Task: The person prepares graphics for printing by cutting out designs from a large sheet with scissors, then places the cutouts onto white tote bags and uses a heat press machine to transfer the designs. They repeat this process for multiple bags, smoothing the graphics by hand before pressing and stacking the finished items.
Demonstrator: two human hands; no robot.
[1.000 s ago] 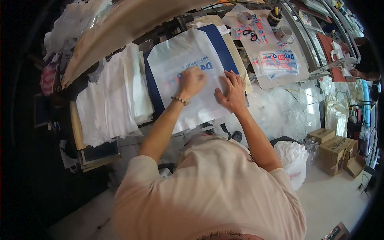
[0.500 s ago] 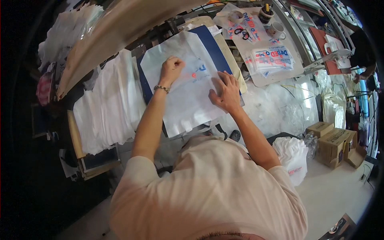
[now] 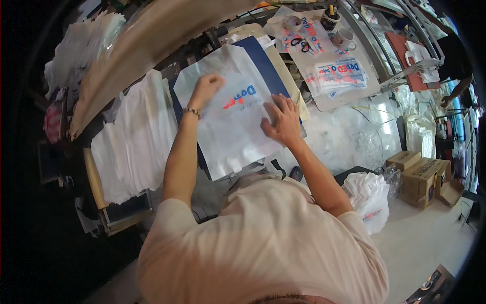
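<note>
A white flat bag (image 3: 228,147) with blue and red print lies tilted on a dark blue board (image 3: 260,53). My left hand (image 3: 206,90) is over its upper left part, beside the print. Those fingers are curled together and slightly blurred; whatever they may hold is hidden. My right hand (image 3: 284,120) rests on the bag's right edge, its fingers spread and holding nothing. A beaded bracelet (image 3: 192,111) circles my left wrist.
Stacked white bags (image 3: 134,137) lie to the left. On the far right board are scissors (image 3: 299,44), a tape roll (image 3: 292,23), a mug (image 3: 344,39) and printed sheets (image 3: 341,76). Cardboard boxes (image 3: 425,177) stand on the floor at right. Another person's arm (image 3: 458,91) shows beyond.
My left hand has moved left and slightly down across the bag. The blue and red print shows more clearly. My right hand has stayed on the bag's right edge.
</note>
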